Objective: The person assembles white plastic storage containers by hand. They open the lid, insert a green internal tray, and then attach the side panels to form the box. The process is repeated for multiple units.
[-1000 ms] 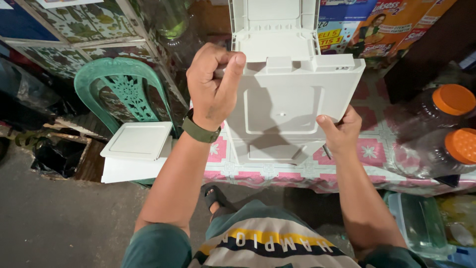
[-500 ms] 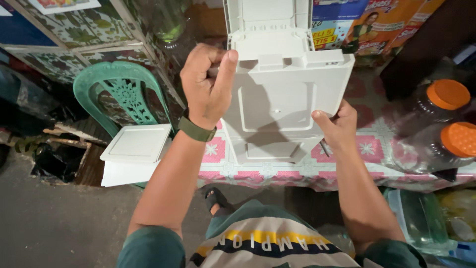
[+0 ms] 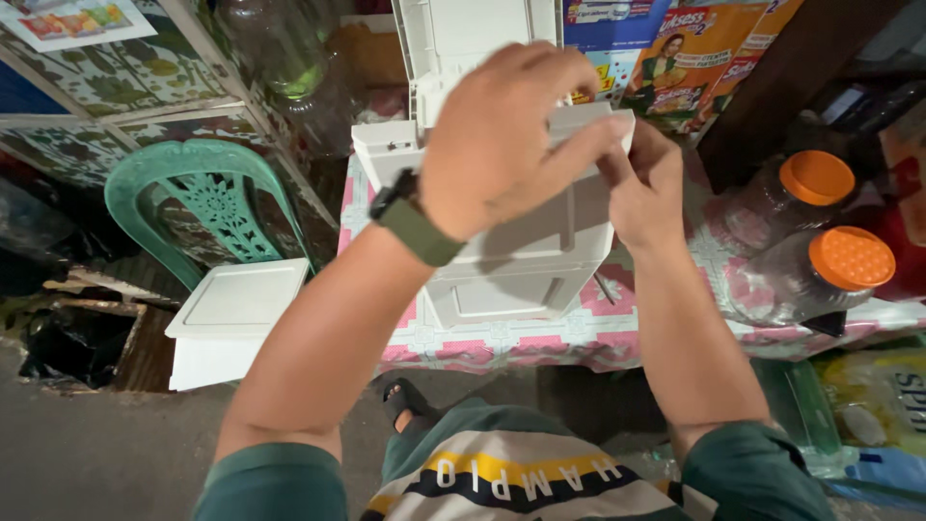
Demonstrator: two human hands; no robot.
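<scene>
White plastic bin (image 3: 502, 260) sits tilted at desk (image 3: 617, 328) front edge. Left hand (image 3: 502, 145) clamps its upper rim, right hand (image 3: 641, 183) pinches the right corner; grip evenly, avoid the jars (image 3: 820, 241).

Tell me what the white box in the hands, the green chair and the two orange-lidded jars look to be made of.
White box: likely matte moulded plastic, with thin ribbed walls and crisp edges.
Green chair: probably moulded plastic, given its one-piece openwork back and dull sheen.
Jars: clear, probably plastic, see-through with soft highlights; the orange lids look like opaque plastic.
</scene>
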